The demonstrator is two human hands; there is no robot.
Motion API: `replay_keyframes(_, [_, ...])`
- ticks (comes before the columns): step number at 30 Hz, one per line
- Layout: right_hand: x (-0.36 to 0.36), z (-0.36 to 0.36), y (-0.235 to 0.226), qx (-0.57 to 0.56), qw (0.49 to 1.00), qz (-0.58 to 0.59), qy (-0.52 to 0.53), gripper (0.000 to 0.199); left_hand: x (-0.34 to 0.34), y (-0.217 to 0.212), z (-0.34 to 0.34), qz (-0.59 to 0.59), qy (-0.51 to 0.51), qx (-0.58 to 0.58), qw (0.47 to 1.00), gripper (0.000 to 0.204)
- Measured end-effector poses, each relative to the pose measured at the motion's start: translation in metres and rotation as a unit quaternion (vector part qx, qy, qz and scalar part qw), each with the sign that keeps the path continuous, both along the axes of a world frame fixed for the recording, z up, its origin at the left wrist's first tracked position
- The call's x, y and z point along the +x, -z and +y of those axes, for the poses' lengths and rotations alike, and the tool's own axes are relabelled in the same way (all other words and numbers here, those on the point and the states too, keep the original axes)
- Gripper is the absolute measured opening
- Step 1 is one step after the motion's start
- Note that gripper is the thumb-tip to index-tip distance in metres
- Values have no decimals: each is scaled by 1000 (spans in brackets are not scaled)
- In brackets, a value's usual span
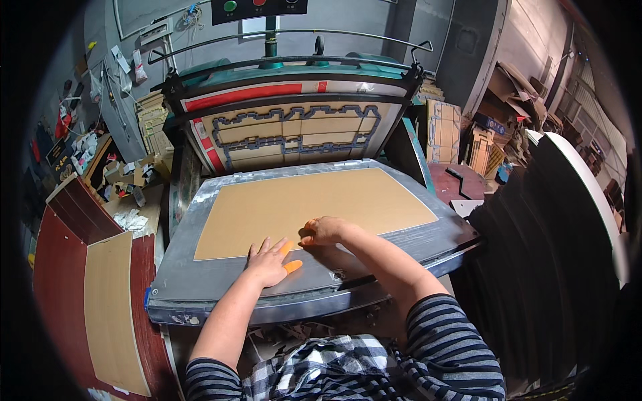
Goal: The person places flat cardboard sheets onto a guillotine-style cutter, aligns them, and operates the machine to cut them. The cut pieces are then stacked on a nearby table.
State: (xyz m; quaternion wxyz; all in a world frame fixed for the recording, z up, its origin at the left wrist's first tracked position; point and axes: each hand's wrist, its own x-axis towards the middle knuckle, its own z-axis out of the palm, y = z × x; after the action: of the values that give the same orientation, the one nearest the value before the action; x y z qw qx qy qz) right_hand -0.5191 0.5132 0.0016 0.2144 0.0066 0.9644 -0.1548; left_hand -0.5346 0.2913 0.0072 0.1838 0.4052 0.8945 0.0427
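A brown cardboard sheet (321, 200) lies flat on the grey metal plate (435, 257) of a press. My left hand (269, 260) is open, its fingers spread across the sheet's near edge and the bare metal; orange covers sit on its thumb and forefinger. Just to its right, my right hand (322, 231) is closed, fingers curled downward at the same edge, also with orange covers. Whatever it pinches is hidden beneath the fingers. Beyond the sheet stands the tilted upper plate, carrying a cutting die (294, 134) with dark foam strips on a wooden board.
A control box (259, 8) with coloured buttons hangs above the press. At the left, another cardboard sheet (114, 314) rests on a dark red surface (57, 281). A tall stack of dark sheets (535, 267) rises close on the right. Die boards (443, 130) lean behind the press.
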Motion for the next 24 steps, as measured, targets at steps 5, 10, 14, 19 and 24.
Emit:
replay_keyframes(5, [3, 5, 8, 16, 1000, 23, -10, 63, 4, -3, 3, -3, -2, -25, 1000, 77])
replay_keyframes(10, [-4, 10, 9, 1, 1000, 16, -1, 63, 2, 3, 4, -6, -1, -10, 1000, 81])
replay_keyframes(14, [-34, 11, -5, 66, 994, -23, -80, 60, 3, 7, 1, 26, 13, -9, 1000, 80])
replay_keyframes(19, [-90, 22, -144, 24, 879, 475, 11, 72, -2, 4, 2, 7, 13, 0, 1000, 83])
replay_keyframes(24, [-147, 30, -306, 138, 769, 602, 166, 88, -4, 46, 2, 110, -1, 120, 987, 78])
